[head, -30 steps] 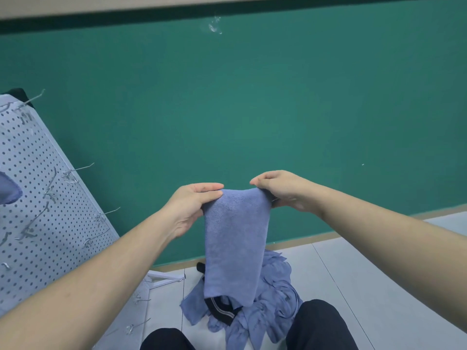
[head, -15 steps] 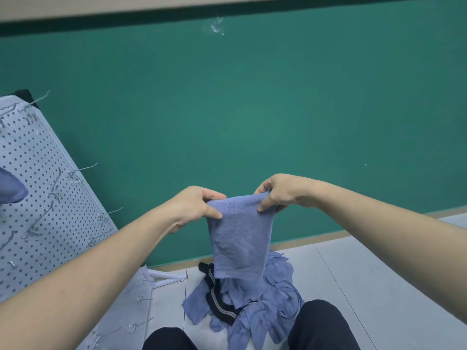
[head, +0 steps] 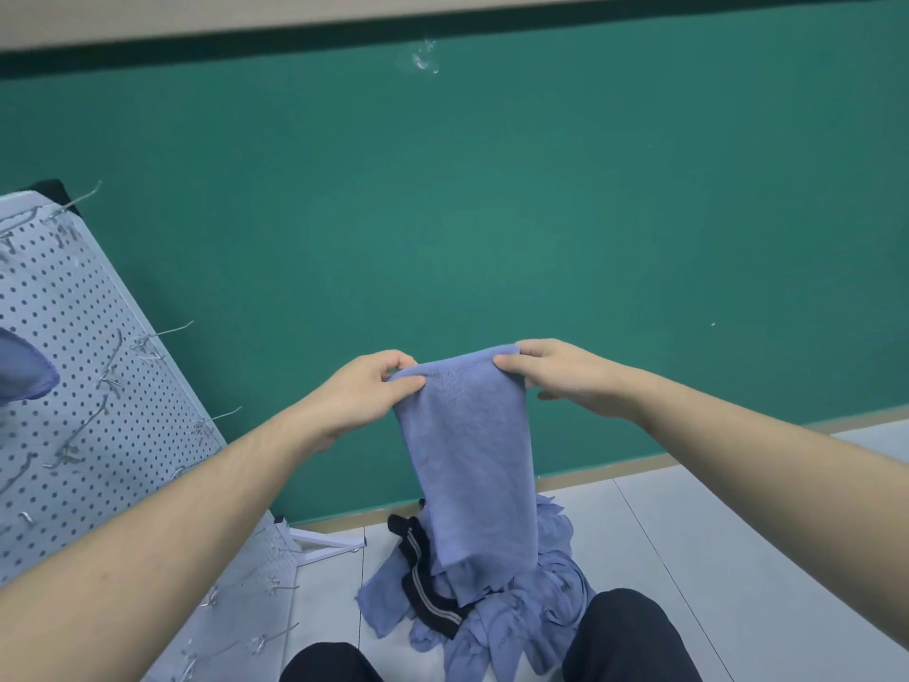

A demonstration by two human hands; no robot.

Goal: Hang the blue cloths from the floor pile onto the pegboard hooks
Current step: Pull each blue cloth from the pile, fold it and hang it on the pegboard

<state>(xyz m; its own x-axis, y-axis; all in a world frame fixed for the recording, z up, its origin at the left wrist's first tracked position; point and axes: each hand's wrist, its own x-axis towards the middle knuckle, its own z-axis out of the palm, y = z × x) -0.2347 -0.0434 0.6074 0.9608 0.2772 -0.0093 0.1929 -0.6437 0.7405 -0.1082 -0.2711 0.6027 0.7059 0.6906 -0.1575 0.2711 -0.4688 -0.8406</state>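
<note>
Two hands on one blue terry cloth (head: 467, 450): left hand (head: 366, 398) pinches its top-left corner, right hand (head: 565, 374) pinches the top-right. Versus half a second ago the cloth hangs longer and flatter, top edge pulled straighter between the hands. It hangs in front of the green wall (head: 492, 214), lower end just above the floor pile of blue cloths (head: 516, 617). Pile also holds a black garment with striped trim (head: 425, 583). White pegboard with wire hooks (head: 98, 411) stands left of the pile; another blue cloth (head: 22, 366) already hangs on it.
</note>
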